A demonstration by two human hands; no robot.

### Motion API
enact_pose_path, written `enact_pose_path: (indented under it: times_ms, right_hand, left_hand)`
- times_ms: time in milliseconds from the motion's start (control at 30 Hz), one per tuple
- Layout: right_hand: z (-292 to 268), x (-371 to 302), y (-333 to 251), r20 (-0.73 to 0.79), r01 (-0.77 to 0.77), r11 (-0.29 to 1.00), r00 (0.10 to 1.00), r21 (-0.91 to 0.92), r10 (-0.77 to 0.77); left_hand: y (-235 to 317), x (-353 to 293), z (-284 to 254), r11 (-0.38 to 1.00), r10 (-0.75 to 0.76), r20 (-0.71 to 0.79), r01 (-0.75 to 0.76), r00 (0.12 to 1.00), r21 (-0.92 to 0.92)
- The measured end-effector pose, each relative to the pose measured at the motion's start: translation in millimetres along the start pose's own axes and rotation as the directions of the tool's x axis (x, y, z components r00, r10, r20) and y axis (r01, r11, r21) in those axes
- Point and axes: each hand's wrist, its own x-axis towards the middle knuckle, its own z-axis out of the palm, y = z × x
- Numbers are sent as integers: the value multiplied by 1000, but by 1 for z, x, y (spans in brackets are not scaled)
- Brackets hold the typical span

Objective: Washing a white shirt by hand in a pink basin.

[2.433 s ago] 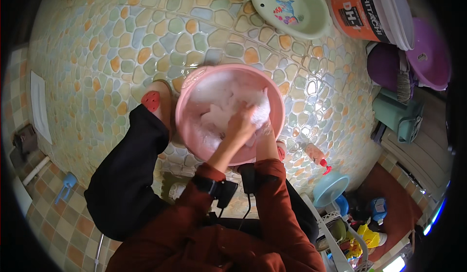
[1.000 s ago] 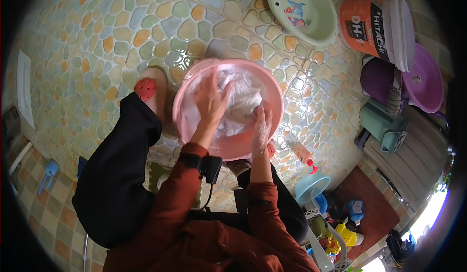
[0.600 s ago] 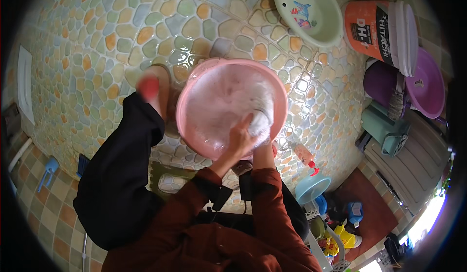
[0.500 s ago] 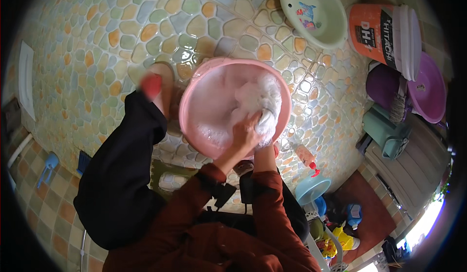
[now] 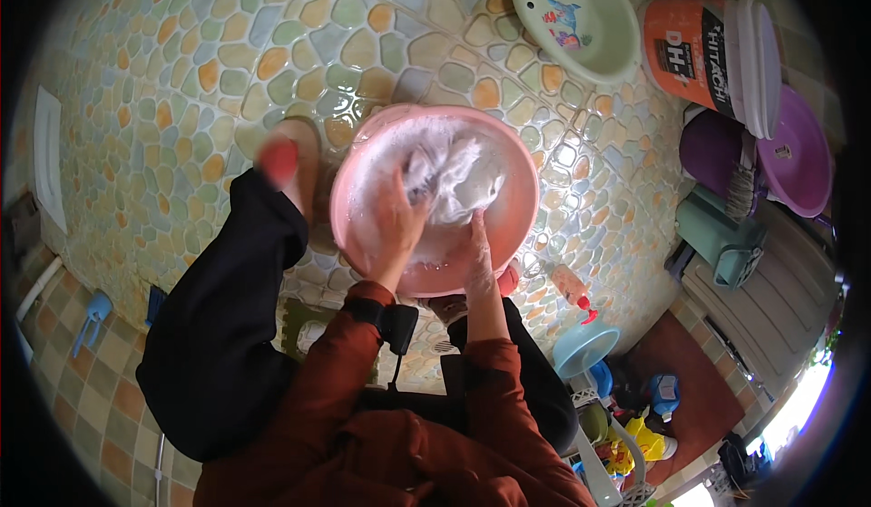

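A pink basin (image 5: 340, 208) of sudsy water stands on the floor in front of me. In it lies a wet white cloth (image 5: 458, 185), spread and crumpled, with a greyish part near its left side. My left hand (image 5: 399, 221) grips that left side, thumb and fingers around a fold. My right hand (image 5: 478, 248) is at the cloth's near edge, its fingers closed on it; the fingertips are partly hidden by cloth and water.
A pale green basin (image 5: 594, 40), an orange-and-black bucket (image 5: 685, 49) and a purple basin (image 5: 798, 158) stand at the far right. A pump bottle (image 5: 570, 285) and a small teal basin (image 5: 585, 344) lie nearer. My slippered foot (image 5: 295, 158) is left of the pink basin.
My hands have moved apart: the left went leftward and up, the right drew slightly down and left. The bunched cloth moved from the basin's right side toward its middle and spread out.
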Motion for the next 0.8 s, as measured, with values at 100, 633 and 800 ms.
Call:
enact_pose_path:
  times_ms: [100,633,800]
  right_hand:
    - [-6,-3,-13,158,-245,905,967,349,201]
    - [34,-30,-26,68,-193,975,977,-106,201]
    - [-39,10,-4,112,184,898,982,-399,-152]
  left_hand:
    - [14,-32,10,986,26,194,7,981,-169]
    - [50,45,-24,967,-26,367,118,930,-228]
    - [66,33,-45,969,-14,143,-22,990,246]
